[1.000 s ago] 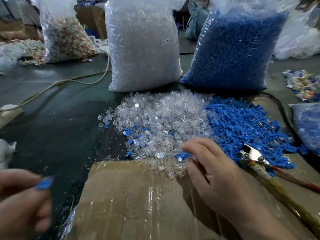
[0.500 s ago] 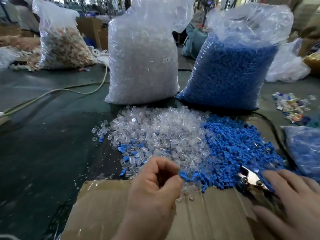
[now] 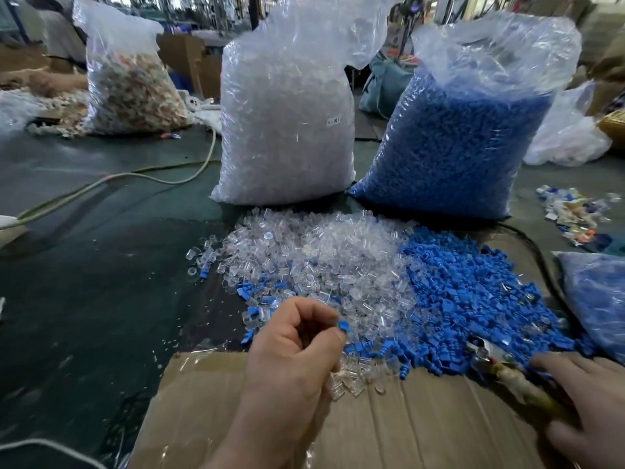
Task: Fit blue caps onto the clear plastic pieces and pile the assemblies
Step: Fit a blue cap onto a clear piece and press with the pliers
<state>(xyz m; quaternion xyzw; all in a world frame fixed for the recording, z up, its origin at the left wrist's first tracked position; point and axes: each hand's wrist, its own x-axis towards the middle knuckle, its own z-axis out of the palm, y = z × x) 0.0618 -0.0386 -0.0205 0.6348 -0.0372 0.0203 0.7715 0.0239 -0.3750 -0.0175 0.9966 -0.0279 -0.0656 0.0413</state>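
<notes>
Currently I'm seeing clear pieces (image 3: 321,258) heaping at centre, blue caps (image 3: 473,292) piling right. The left hand (image 3: 291,353) is pinching one cap (image 3: 343,325); the right hand (image 3: 588,394) is lying flat-fingered. Next, I'm judging, it's needing a clear piece.

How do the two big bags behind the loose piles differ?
The bag of clear pieces looks whitish; the bag of blue caps looks blue. The bag of clear pieces bears a small white label; the bag of blue caps shows none. Both are upright transparent plastic sacks.
</notes>
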